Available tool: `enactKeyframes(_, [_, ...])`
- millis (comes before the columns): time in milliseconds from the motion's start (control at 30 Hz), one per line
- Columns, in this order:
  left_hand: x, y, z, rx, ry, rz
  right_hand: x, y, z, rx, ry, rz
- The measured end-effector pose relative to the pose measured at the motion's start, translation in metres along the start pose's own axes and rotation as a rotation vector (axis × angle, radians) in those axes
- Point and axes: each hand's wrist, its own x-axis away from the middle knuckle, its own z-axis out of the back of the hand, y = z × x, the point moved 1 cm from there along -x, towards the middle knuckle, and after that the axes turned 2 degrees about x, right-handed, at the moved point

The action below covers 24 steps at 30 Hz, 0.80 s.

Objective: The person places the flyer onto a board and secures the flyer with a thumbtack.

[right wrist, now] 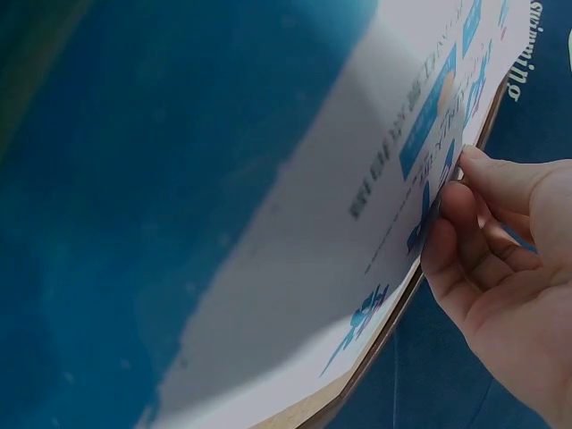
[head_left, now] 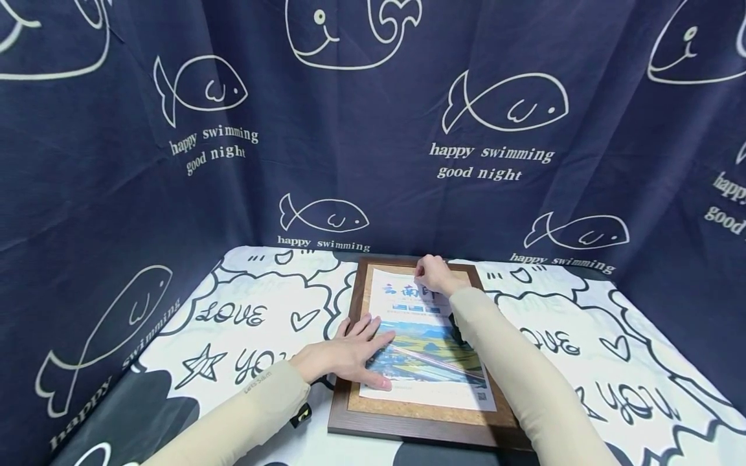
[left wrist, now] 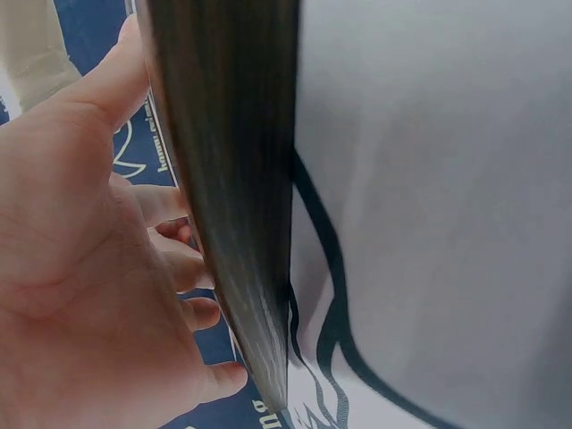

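Note:
A printed poster [head_left: 431,362] with blue lettering and a coloured landscape lies on a brown-framed cork board [head_left: 364,401]. My left hand [head_left: 350,356], fingers spread, rests on the board's left side and the poster's left edge. From the left wrist view, this hand [left wrist: 89,259] is beside the dark frame side [left wrist: 237,179]. My right hand [head_left: 437,275] is at the poster's top, by the lettering. Seen in the right wrist view, the right hand [right wrist: 509,241] has curled fingers, with thumb and forefinger pinching something small against the poster [right wrist: 295,268]; its kind is hidden.
Black-and-white printed cloth [head_left: 256,323] covers the table beneath the board. Dark blue curtains [head_left: 384,155] with white fish drawings stand behind and at both sides. A small black device [head_left: 301,415] sits under the left wrist.

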Motion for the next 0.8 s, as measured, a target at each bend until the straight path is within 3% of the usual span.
enactKeyframes(467, [-0.0005, 0.0020, 0.0007, -0.010, -0.019, 0.018, -0.0015, -0.0021, -0.0025, 0.002, -0.008, -0.014])
enactKeyframes(800, [-0.0010, 0.0031, 0.0002, -0.019, -0.012, 0.024, -0.0010, 0.0011, 0.0017, -0.084, -0.008, 0.000])
